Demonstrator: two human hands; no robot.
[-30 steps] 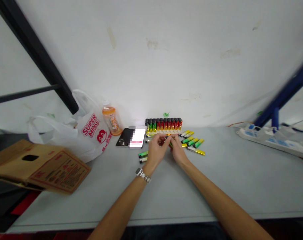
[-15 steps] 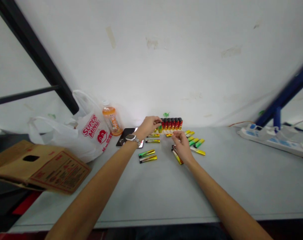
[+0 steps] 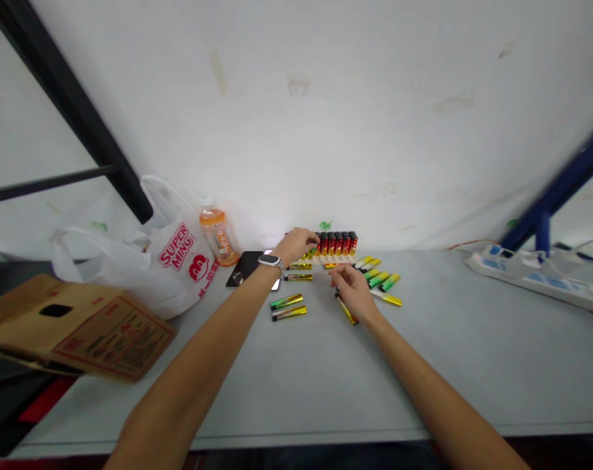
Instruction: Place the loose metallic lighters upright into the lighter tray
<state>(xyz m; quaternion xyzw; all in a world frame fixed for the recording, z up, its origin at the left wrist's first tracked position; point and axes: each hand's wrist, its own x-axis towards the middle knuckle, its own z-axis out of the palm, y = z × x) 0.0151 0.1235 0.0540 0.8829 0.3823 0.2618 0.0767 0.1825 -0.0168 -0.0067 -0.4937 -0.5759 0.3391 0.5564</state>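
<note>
Several red lighters with black tops [image 3: 339, 244] stand upright in a row in a pale holder [image 3: 342, 260] by the wall. My left hand [image 3: 297, 244], wearing a watch, is at the row's left end, its fingers closed on a yellow-green lighter [image 3: 312, 252]. In front of the row my right hand [image 3: 353, 287] is pinched, and what its fingertips hold, if anything, is hidden. A yellow lighter [image 3: 348, 312] lies just under that hand. More green and yellow lighters [image 3: 383, 281] lie to its right. Two others, a green lighter [image 3: 286, 301] and a yellow lighter [image 3: 289, 313], lie at front left.
Left of my left hand are a dark phone [image 3: 247, 269], a bottle of orange drink [image 3: 220, 236] and a white plastic bag [image 3: 179, 267]. A cardboard box [image 3: 95, 326] stands at the table's left edge. A white power strip [image 3: 535, 277] with plugs lies on the right.
My right hand has moved slightly left and down, away from the holder. My left hand has shifted slightly right and its wrist has turned; it stays at the row's left end.
</note>
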